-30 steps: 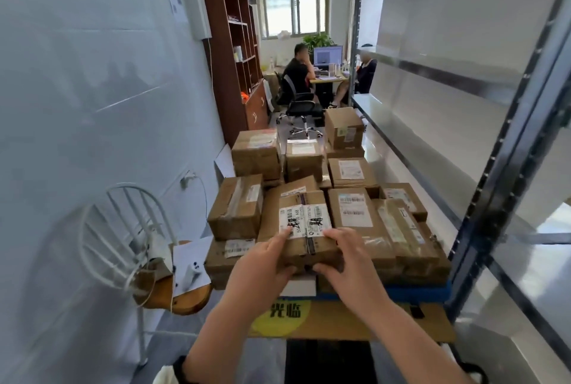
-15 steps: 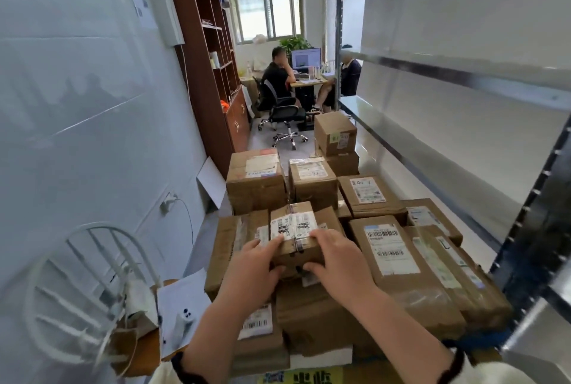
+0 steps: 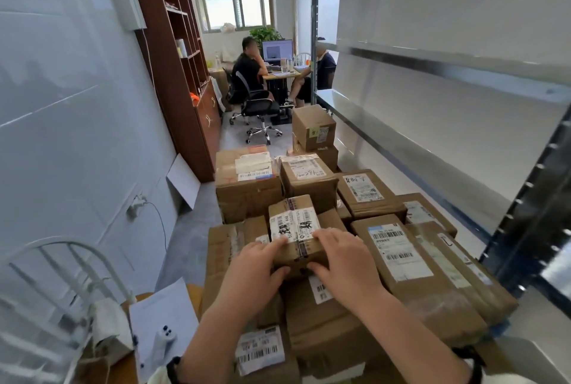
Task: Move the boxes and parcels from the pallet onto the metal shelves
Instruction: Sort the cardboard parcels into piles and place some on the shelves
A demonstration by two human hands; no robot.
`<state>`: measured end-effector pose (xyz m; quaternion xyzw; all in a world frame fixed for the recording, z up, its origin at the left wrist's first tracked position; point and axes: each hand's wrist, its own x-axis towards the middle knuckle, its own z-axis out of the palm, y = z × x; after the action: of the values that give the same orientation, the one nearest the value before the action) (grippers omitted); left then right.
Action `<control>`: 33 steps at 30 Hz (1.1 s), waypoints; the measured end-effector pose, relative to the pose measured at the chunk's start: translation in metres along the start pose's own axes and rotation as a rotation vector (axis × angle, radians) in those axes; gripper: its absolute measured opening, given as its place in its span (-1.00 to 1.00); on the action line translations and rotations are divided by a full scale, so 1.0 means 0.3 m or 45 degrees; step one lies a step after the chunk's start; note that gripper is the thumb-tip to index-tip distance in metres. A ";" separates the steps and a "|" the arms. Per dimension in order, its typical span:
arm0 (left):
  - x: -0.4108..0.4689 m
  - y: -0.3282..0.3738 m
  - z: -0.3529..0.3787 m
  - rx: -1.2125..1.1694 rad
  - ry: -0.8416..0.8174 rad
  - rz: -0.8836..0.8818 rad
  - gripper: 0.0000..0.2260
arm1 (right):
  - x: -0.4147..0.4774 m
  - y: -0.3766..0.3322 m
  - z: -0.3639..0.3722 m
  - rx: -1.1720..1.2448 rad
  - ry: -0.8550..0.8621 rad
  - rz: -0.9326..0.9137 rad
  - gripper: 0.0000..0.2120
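Your left hand (image 3: 250, 272) and right hand (image 3: 343, 260) grip the small labelled box (image 3: 296, 229) from both sides. It sits atop the stacked parcels (image 3: 401, 260), beside the metal shelves (image 3: 432, 124).

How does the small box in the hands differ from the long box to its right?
The small box is short and blocky; the long box is flat and much longer. The left hand and right hand hold the small box; the long box lies unheld. Both are brown cardboard with barcode labels.

The small box (image 3: 292, 223) sits between your left hand (image 3: 247, 274) and right hand (image 3: 344, 260), atop stacked parcels (image 3: 324, 331); more boxes (image 3: 247, 189) lie beyond your fingers (image 3: 324, 233), metal shelves (image 3: 411, 148) to their right.
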<state>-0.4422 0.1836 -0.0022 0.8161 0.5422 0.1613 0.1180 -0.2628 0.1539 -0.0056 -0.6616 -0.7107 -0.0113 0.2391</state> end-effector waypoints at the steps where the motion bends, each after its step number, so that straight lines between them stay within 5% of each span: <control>1: 0.000 -0.003 0.001 -0.024 0.009 0.007 -0.47 | -0.003 -0.001 0.000 -0.005 0.011 0.004 -0.50; 33: -0.018 -0.002 0.000 -0.041 0.086 0.132 -0.49 | -0.112 0.065 -0.036 0.013 0.012 0.154 -0.38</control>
<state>-0.4449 0.1788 -0.0032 0.8352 0.5004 0.2032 0.1041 -0.2406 0.1212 -0.0139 -0.7021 -0.6682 0.0037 0.2461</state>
